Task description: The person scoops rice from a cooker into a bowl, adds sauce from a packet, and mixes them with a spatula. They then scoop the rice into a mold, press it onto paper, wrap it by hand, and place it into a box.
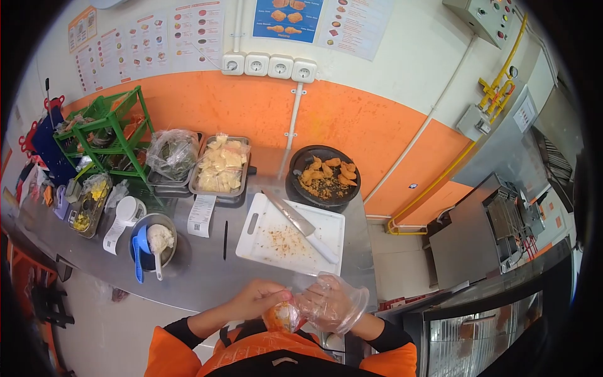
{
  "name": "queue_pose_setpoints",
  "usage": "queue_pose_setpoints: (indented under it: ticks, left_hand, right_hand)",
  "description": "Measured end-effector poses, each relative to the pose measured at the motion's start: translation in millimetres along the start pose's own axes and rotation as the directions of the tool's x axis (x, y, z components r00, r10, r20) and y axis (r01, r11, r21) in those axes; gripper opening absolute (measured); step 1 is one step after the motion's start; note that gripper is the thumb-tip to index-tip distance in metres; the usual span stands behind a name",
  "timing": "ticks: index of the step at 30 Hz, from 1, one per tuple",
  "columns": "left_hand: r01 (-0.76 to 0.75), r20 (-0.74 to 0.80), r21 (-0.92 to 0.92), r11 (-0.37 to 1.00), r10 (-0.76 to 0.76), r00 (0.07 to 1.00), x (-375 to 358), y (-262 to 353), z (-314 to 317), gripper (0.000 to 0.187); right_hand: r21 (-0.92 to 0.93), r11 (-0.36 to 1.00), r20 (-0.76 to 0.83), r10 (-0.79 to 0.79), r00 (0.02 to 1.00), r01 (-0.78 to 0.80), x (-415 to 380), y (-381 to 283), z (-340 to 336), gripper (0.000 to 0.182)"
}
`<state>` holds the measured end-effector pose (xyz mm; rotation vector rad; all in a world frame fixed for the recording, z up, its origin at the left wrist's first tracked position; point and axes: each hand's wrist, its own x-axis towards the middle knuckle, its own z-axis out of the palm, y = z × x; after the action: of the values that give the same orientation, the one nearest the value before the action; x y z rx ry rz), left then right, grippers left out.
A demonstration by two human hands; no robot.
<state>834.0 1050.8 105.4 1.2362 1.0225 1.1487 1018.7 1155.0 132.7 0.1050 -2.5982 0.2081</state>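
Note:
My left hand [259, 299] is closed in a pinch just in front of my body, at the top of an orange, white and red packet [282, 318] in shiny wrap. Beside it, my right hand [326, 294] shows through loose clear plastic [350, 314] that flares round the wrist like a disposable glove. Its fingers look bent toward the packet; what they grip is blurred by the plastic. Just beyond both hands lies a white cutting board [254, 242] strewn with brown crumbs. A knife [290, 213] with a white handle rests slantwise across it.
Behind the board stands a black bowl [299, 188] with fried chicken pieces. Further left are a tray of bagged pale food [221, 164], a receipt [201, 217], a black pen [225, 240], a metal bowl with scoops [173, 252] and a green rack [119, 129].

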Motion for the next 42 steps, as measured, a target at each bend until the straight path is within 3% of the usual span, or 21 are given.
queue_pose_setpoints:
  ticks: [2, 6, 9, 11, 12, 13, 14, 15, 16, 17, 18, 19, 20, 22, 25, 27, 29, 31, 35, 38, 42]
  left_hand:
    - [0.073, -0.052, -0.21, 0.975, -0.085, 0.995, 3, 0, 7, 0.03]
    - [0.172, -0.019, -0.351, 0.921, -0.19, 0.982, 7, 0, 13, 0.029]
    - [0.234, 0.038, -0.556, 0.798, -0.257, 0.966, 10, -11, 13, 0.028]
    - [0.218, 0.015, -0.485, 0.847, -0.24, 0.971, 13, -3, 5, 0.027]
    - [0.218, 0.018, -0.482, 0.848, -0.24, 0.971, 14, 2, 2, 0.027]
    - [0.165, 0.049, -0.34, 0.926, -0.158, 0.986, 12, 8, 0, 0.026]
    - [0.097, 0.093, -0.192, 0.977, -0.08, 0.992, 12, 15, -2, 0.025]
    - [0.101, 0.094, -0.195, 0.976, -0.084, 0.992, 14, 16, -6, 0.025]
    - [0.012, 0.162, -0.006, 1.0, -0.011, 0.987, 17, 16, -11, 0.025]
    - [-0.091, 0.243, 0.175, 0.98, 0.047, 0.969, 20, 17, -15, 0.025]
    - [-0.087, 0.246, 0.172, 0.981, 0.043, 0.968, 21, 20, -17, 0.025]
    - [-0.008, 0.307, 0.263, 0.965, -0.076, 0.949, 23, 26, -19, 0.027]
    - [0.062, 0.356, 0.356, 0.932, -0.197, 0.914, 24, 31, -20, 0.029]
    - [0.091, 0.383, 0.389, 0.917, -0.251, 0.889, 27, 39, -19, 0.026]
    - [0.132, 0.392, 0.423, 0.897, -0.312, 0.866, 30, 34, -20, 0.023]
    - [0.142, 0.374, 0.423, 0.895, -0.316, 0.872, 30, 30, -21, 0.024]
    - [0.297, 0.305, 0.268, 0.917, -0.373, 0.877, 29, 29, -23, 0.028]
    - [0.289, 0.288, 0.188, 0.939, -0.334, 0.897, 29, 22, -23, 0.028]
    - [0.3, 0.246, 0.045, 0.953, -0.301, 0.921, 26, 13, -23, 0.027]
    - [0.318, 0.197, 0.068, 0.946, -0.325, 0.925, 24, 16, -23, 0.026]
    - [0.279, 0.185, -0.013, 0.96, -0.272, 0.944, 22, 30, -29, 0.021]
  right_hand:
    - [-0.044, 0.999, 0.006, 0.009, 1.0, -0.009, 1, -5, -5, 0.036]
    - [-0.069, 0.996, -0.094, 0.047, 0.994, -0.054, -1, -7, -5, 0.036]
    - [-0.116, 0.987, -0.124, 0.095, 0.988, -0.11, -7, -14, -1, 0.028]
    - [-0.13, 0.981, -0.125, 0.13, 0.984, -0.146, -6, -11, -2, 0.023]
    - [0.015, 0.985, -0.156, 0.172, 0.973, -0.171, -2, -4, -3, 0.017]
    - [0.166, 0.967, -0.178, 0.222, 0.959, -0.194, 2, -1, -5, 0.011]
    - [0.17, 0.965, -0.176, 0.229, 0.957, -0.199, 6, 2, -10, 0.011]
    - [0.284, 0.921, -0.036, 0.289, 0.957, -0.268, 11, 4, -20, 0.009]
    - [0.381, 0.859, 0.108, 0.327, 0.939, -0.343, 16, 6, -26, 0.008]
    - [0.381, 0.858, 0.107, 0.33, 0.938, -0.345, 19, 7, -28, 0.008]
    - [0.471, 0.796, 0.196, 0.325, 0.925, -0.379, 21, 8, -30, 0.013]
    - [0.549, 0.725, 0.283, 0.307, 0.909, -0.416, 21, 8, -31, 0.019]
    - [0.549, 0.723, 0.285, 0.31, 0.907, -0.419, 16, 9, -28, 0.019]
    - [0.441, 0.783, 0.529, 0.167, 0.832, -0.438, 5, 14, -18, 0.023]
    - [0.407, 0.785, 0.628, 0.131, 0.767, -0.467, 5, 13, -15, 0.025]
    - [0.335, 0.815, 0.62, 0.189, 0.762, -0.474, 7, 9, -21, 0.021]
    - [0.258, 0.839, 0.603, 0.247, 0.759, -0.478, 9, 4, -26, 0.017]
    - [0.215, 0.854, 0.405, 0.364, 0.839, -0.474, 6, -3, -27, 0.016]
    - [0.221, 0.882, 0.263, 0.358, 0.896, -0.417, -3, -6, -24, 0.016]
    - [0.191, 0.935, 0.147, 0.273, 0.951, -0.298, -6, -8, -24, 0.018]
    - [0.241, 0.862, 0.153, 0.421, 0.894, -0.446, -5, -3, -27, 0.018]
